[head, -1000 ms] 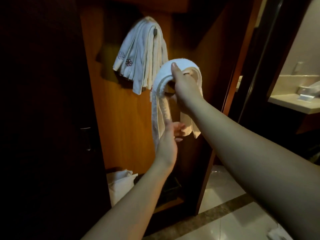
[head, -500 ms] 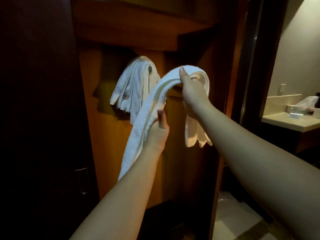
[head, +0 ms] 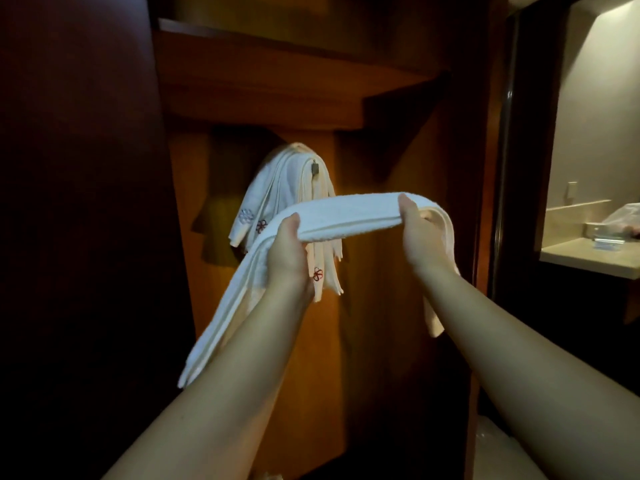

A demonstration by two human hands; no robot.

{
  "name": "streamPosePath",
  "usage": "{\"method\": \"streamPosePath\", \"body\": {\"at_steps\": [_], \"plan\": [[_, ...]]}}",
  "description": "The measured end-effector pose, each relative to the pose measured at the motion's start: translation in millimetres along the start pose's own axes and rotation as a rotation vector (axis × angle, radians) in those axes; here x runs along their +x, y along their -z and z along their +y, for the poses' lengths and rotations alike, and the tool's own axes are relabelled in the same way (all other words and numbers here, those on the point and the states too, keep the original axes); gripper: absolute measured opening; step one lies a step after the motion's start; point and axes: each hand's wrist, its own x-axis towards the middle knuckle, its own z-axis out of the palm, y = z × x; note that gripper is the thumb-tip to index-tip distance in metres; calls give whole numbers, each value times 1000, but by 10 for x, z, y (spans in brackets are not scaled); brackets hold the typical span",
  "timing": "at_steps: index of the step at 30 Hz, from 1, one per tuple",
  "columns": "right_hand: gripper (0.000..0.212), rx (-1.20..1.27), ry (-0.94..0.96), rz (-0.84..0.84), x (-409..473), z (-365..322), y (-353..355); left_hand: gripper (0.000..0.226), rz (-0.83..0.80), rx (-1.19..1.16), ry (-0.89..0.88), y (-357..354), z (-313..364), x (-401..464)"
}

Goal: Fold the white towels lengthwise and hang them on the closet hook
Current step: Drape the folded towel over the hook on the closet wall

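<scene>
1. Head view, centre of the frame: both bare hands hold one folded white towel (head: 349, 216) stretched into a long narrow band between them, in front of the open wooden closet (head: 398, 306).
2. Left hand (head: 287, 258), just left of centre, has its fingers curled round the band from below, thumb up along the near edge; the towel's left end trails from this grip down toward the lower left of the frame.
3. Right hand (head: 420, 237), right of centre, is closed on the band too, thumb on top and fingers wrapped under; the towel's other end drops behind that wrist and hangs down.
4. Between the two grips the band runs nearly level and slightly arched.
5. Behind it, upper centre, a bunch of hung towels (head: 287, 188) with small flower embroidery drapes over the closet hook (head: 314, 167), whose dark tip shows at the top of the bunch.
6. At the right edge, a lit bathroom counter (head: 588, 254) shows through a doorway.
</scene>
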Motion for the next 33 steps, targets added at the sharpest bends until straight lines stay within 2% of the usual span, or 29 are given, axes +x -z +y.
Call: {"method": "streamPosePath", "body": {"at_steps": [2, 4, 8, 11, 15, 22, 27, 33], "plan": [[42, 175, -98, -18, 95, 67, -91, 14, -52, 147, -38, 44, 21, 125], [39, 117, -126, -78, 244, 147, -192, 16, -58, 238, -68, 89, 30, 287], [50, -82, -60, -68, 676, 195, -396, 28, -78, 288, -109, 93, 55, 649], [65, -228, 45, -55, 1087, 128, -558, 61, -114, 369, -171, -19, 136, 950], [66, -260, 168, -91, 1763, -11, -786, 58, -168, 466, -299, -267, 376, 1383], [74, -163, 194, -206, 2921, -68, -1267, 98, -153, 600, -294, -702, 641, 2280], [77, -153, 158, -308, 3416, 51, -1618, 103, -131, 644, -280, -813, 626, 2834], [79, -136, 84, -419, 3703, 271, -1989, 82, -51, 591, -238, -788, 554, 3242]]}}
